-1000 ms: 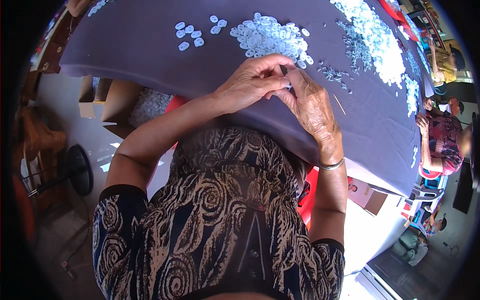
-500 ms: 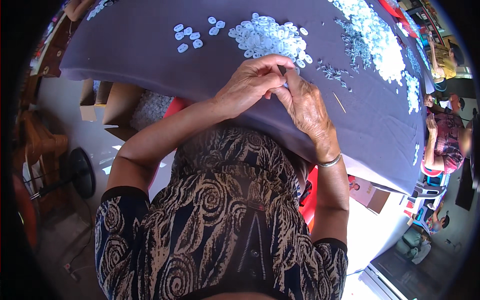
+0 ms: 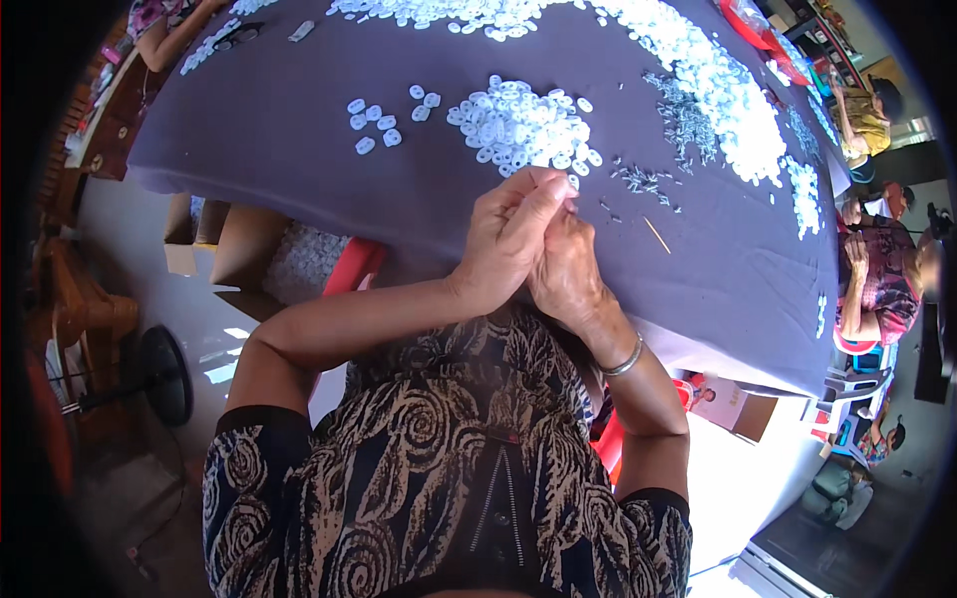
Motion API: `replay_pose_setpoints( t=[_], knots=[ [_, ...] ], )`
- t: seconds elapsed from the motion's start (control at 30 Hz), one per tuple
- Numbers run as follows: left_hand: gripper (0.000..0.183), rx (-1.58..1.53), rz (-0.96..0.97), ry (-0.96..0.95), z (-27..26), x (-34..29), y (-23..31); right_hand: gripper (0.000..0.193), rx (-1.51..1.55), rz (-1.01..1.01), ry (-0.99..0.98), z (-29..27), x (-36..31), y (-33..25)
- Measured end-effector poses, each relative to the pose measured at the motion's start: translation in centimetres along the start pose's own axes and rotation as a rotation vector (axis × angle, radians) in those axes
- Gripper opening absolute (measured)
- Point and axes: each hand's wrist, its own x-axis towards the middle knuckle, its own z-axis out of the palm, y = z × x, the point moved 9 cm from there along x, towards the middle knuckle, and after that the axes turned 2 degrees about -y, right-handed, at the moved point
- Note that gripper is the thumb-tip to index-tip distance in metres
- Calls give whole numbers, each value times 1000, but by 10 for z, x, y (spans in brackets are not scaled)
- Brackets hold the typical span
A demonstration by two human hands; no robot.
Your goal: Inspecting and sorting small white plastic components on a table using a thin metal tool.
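Observation:
Over the table's near edge, my left hand [image 3: 505,237] and my right hand [image 3: 570,261] are pressed together. Their fingers are closed in a pinch. At the fingertips a small white plastic piece [image 3: 573,182] shows, mostly covered by them. Just beyond lies a pile of oval white plastic pieces [image 3: 523,125], some with holes. To its left sit several more white pieces [image 3: 387,123], set apart in a small group. Small dark grey, metal-looking pieces [image 3: 641,180] are scattered right of my hands, near a thin wooden stick [image 3: 657,235].
A dark cloth [image 3: 738,284] covers the table. Long heaps of white pieces [image 3: 733,105] and a patch of dark pieces [image 3: 688,128] lie farther off. Below the left edge stand an open cardboard box [image 3: 249,244] and a red container [image 3: 351,267]. Other people [image 3: 882,279] sit at the right.
My hands have come closer together and lower, nearer my body. The view has shifted, so more of the table's far side shows. The pile and scattered pieces look unchanged.

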Motion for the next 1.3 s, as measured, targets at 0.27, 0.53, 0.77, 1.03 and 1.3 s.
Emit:
replay_pose_setpoints(
  t=[0.27,0.53,0.77,1.03,1.3],
  knots=[
    [25,-78,-32,161,-17,13,-27,21,-78,-33,20,6,7,16],
    [21,-109,-40,117,-14,20,-26,26,-105,6,59,4,3,27],
    [16,508,185,-24,-20,16,0,30,-115,126,115,-16,11,35],
    [10,411,93,1,-47,38,7,18,151,209,95,-16,9,46],
    [13,1264,120,85,-167,100,72,10,59,223,41,-13,9,52]
  ],
)
